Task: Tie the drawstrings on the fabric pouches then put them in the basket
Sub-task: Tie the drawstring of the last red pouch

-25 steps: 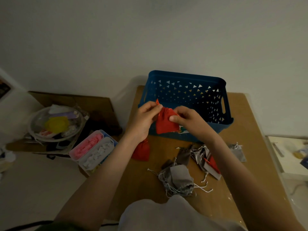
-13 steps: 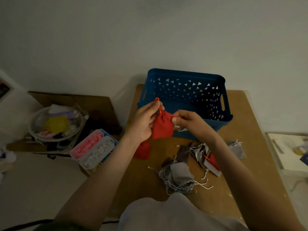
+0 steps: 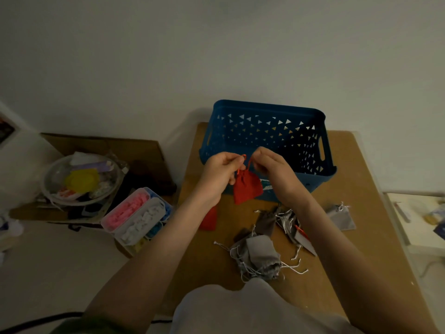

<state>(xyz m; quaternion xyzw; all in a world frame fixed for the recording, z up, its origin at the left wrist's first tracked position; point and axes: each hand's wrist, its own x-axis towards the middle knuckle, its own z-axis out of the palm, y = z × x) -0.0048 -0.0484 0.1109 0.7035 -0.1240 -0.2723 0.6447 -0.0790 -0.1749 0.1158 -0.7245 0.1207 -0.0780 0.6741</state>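
A red fabric pouch [image 3: 247, 189] hangs in the air in front of the blue plastic basket [image 3: 267, 109], its neck gathered. My left hand [image 3: 220, 172] pinches one red drawstring above the pouch. My right hand [image 3: 274, 171] pinches the other string, close beside the left. Another red pouch [image 3: 209, 219] lies on the brown table [image 3: 337, 249] under my left forearm. A heap of grey pouches [image 3: 261, 253] with loose white strings lies near the table's front. Darker pouches [image 3: 287, 221] lie beside my right forearm, and one grey pouch [image 3: 342, 216] sits apart at the right.
Left of the table, a clear box [image 3: 137, 219] holds pink, white and blue pieces. A round bowl [image 3: 80, 179] with a yellow item rests on flat cardboard [image 3: 103, 145]. A white shelf [image 3: 419, 218] stands at the right. The wall runs behind the basket.
My hands shifted from the pouch's body up to its drawstrings. The pouch's mouth has drawn shut and it now dangles below my fingers.
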